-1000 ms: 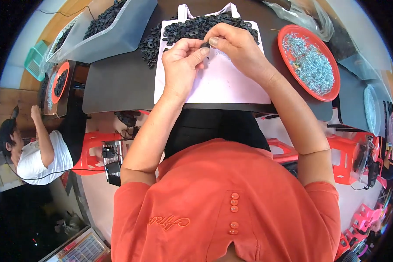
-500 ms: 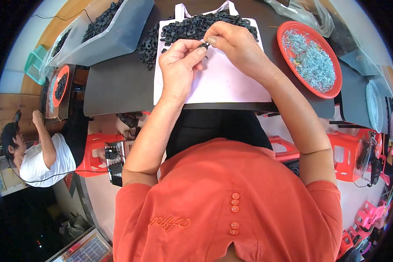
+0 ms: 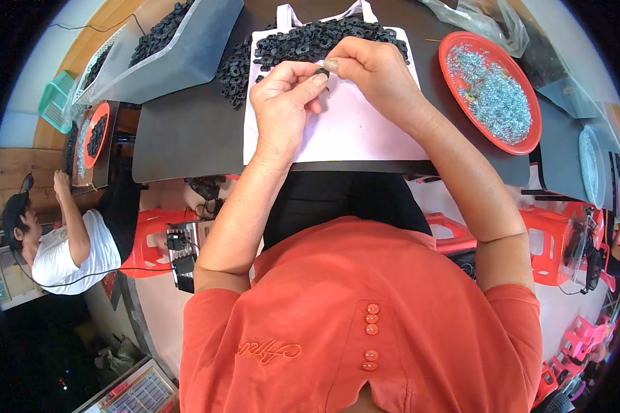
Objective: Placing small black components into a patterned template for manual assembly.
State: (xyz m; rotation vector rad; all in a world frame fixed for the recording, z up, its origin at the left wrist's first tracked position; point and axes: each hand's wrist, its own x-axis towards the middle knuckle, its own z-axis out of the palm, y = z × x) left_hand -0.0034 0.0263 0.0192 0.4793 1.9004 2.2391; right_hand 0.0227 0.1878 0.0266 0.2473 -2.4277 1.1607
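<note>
My left hand (image 3: 282,103) pinches a small black plastic part (image 3: 322,71) between thumb and forefinger, above a pale cloth bag (image 3: 365,141) lying flat on the table. Close against that part, the thumb and forefinger of my right hand (image 3: 379,76) are pressed together. Whatever sits between those right fingertips is too small and hidden to name. Just beyond both hands, a heap of similar black parts (image 3: 303,47) covers the far end of the bag and spills off its left side.
A red plate (image 3: 518,149) of tiny pale-blue pieces (image 3: 499,103) stands to the right. At the far left is a translucent bin (image 3: 186,62) holding more black parts. A clear plastic bag (image 3: 499,27) lies at the back right. Another person (image 3: 76,241) sits at the left.
My right fingertips have shifted very slightly on the black part. My left hand keeps its grip in nearly the same place. The other person's raised hand has moved slightly.
</note>
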